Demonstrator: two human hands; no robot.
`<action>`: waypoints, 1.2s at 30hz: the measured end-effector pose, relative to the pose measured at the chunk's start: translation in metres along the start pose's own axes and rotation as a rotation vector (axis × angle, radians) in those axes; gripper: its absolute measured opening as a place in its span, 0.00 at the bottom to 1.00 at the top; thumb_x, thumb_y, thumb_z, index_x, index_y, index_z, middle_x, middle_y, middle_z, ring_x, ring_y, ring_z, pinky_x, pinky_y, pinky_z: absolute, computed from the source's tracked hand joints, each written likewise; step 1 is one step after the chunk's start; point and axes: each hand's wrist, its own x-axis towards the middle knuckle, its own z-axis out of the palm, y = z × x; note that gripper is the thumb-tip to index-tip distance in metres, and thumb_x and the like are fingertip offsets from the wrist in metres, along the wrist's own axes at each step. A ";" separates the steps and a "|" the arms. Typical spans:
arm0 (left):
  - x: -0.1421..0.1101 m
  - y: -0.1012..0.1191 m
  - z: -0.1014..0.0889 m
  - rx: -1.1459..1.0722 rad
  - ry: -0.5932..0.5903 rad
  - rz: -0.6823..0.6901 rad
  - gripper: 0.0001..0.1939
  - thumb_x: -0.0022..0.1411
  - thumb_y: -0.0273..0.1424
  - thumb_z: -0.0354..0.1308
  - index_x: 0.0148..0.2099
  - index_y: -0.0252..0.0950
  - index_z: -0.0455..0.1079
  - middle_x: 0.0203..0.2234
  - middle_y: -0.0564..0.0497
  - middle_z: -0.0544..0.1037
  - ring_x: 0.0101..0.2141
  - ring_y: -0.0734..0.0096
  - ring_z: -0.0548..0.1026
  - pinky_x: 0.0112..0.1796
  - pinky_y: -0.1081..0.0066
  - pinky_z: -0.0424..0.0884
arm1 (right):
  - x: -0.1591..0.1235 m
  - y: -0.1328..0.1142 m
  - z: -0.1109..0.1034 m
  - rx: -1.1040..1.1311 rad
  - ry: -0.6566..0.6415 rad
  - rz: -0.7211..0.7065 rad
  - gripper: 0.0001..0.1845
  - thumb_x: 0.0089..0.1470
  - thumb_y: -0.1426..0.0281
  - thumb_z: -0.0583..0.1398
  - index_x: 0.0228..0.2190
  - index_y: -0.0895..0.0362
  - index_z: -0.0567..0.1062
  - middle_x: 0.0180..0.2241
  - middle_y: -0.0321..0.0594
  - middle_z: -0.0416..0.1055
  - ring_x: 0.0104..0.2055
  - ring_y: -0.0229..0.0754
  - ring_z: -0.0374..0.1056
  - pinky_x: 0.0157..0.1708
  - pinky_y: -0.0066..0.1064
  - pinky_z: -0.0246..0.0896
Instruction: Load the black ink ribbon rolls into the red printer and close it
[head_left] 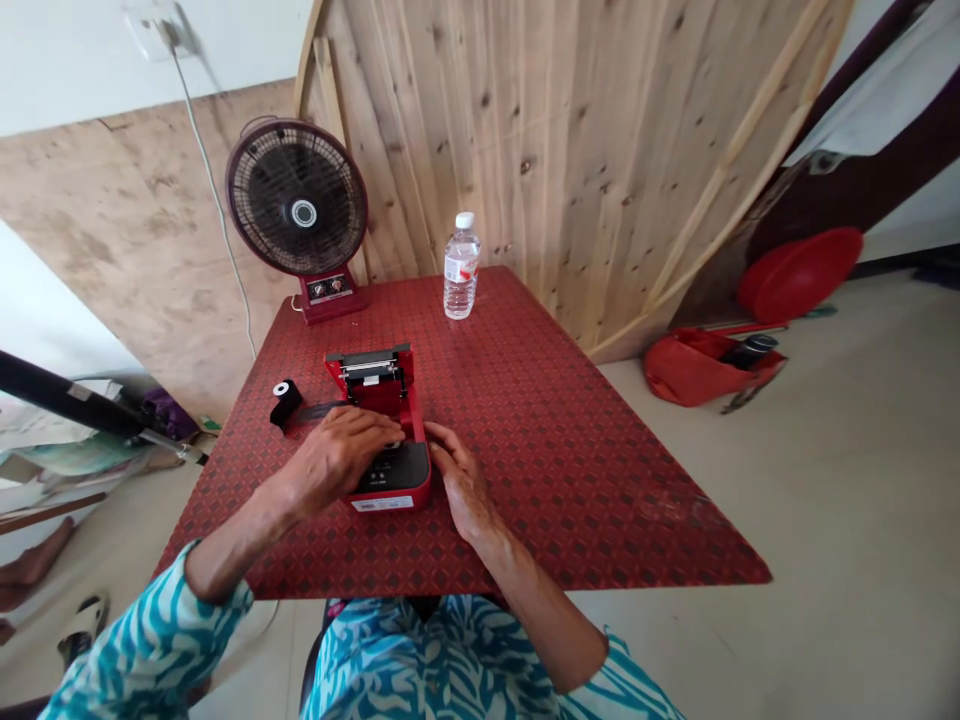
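Note:
A red and black label printer (390, 470) stands on the table with its lid (369, 372) raised. My left hand (349, 445) reaches over its opening from the left. The fingers of that hand are close together and bent down into the printer, and a small pale bit shows by the fingertips; what they hold is hidden. Against the printer's right side wall, my right hand (461, 480) grips with thumb and curled fingers. Left of the printer lies a black roll with a white core (285, 398). A dark strip runs between the roll and my left hand.
The table (570, 470) has a red patterned cover. A dark red fan (304, 212) stands at its back left corner, and a clear water bottle (460, 275) at the back. A wooden panel (525, 130) rises behind. On the floor at right is a red bag (686, 370).

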 end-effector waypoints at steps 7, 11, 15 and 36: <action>0.037 -0.033 -0.015 0.195 -0.284 0.056 0.20 0.57 0.22 0.55 0.48 0.45 0.77 0.44 0.45 0.80 0.46 0.55 0.75 0.52 0.57 0.62 | 0.000 -0.001 0.000 0.021 -0.025 0.018 0.18 0.51 0.61 0.59 0.44 0.50 0.77 0.48 0.38 0.75 0.53 0.48 0.67 0.56 0.42 0.58; 0.046 -0.027 -0.014 0.251 -0.342 0.042 0.12 0.58 0.25 0.57 0.42 0.41 0.78 0.37 0.45 0.80 0.40 0.56 0.76 0.48 0.60 0.66 | 0.001 -0.001 0.000 0.023 -0.011 0.029 0.18 0.50 0.61 0.60 0.44 0.51 0.77 0.47 0.38 0.76 0.53 0.48 0.68 0.56 0.43 0.59; 0.040 -0.019 -0.017 0.167 -0.216 -0.007 0.09 0.59 0.31 0.60 0.42 0.41 0.77 0.35 0.46 0.80 0.38 0.59 0.77 0.45 0.63 0.70 | 0.000 -0.002 0.000 0.028 -0.026 0.018 0.17 0.51 0.61 0.60 0.43 0.50 0.77 0.48 0.37 0.76 0.53 0.47 0.67 0.56 0.42 0.59; 0.010 -0.106 -0.115 -0.189 0.668 -0.540 0.23 0.45 0.42 0.65 0.42 0.35 0.71 0.30 0.49 0.78 0.29 0.67 0.74 0.31 0.70 0.70 | 0.001 0.005 -0.005 -0.010 -0.024 0.030 0.17 0.53 0.59 0.61 0.44 0.49 0.77 0.48 0.37 0.76 0.53 0.48 0.68 0.56 0.42 0.58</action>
